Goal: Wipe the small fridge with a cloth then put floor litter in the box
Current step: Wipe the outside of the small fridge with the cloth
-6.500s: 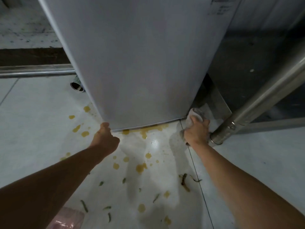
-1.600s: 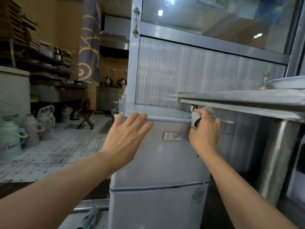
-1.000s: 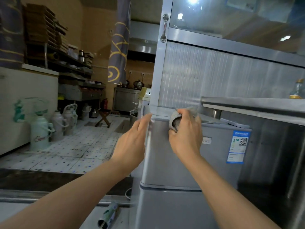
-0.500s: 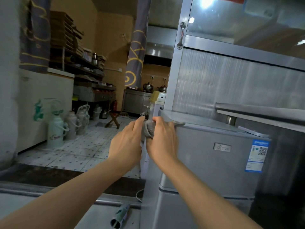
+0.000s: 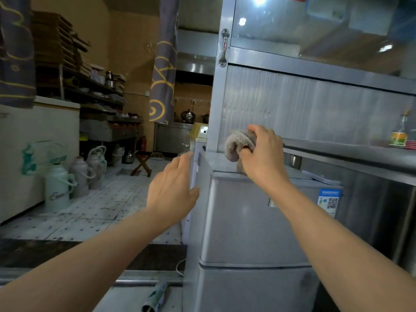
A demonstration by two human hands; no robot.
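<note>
Grey cloth (image 5: 236, 145) bunched in right hand (image 5: 262, 154) over fridge (image 5: 247, 221) top — we flatten it, overlap strokes; left hand (image 5: 173, 188) fingers straight, steadying side.

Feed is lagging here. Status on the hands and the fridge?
Right hand grips cloth over fridge top. Left hand open at fridge's left edge. Can on floor, not yet boxed.

The right hand (image 5: 262, 154) covers part of the grey cloth (image 5: 236, 145) and the fridge (image 5: 254, 221) top beneath it. The fridge's base runs off the bottom edge, as does the can (image 5: 155, 299) on the floor. The blue sticker's (image 5: 329, 200) print is too small to read.
</note>
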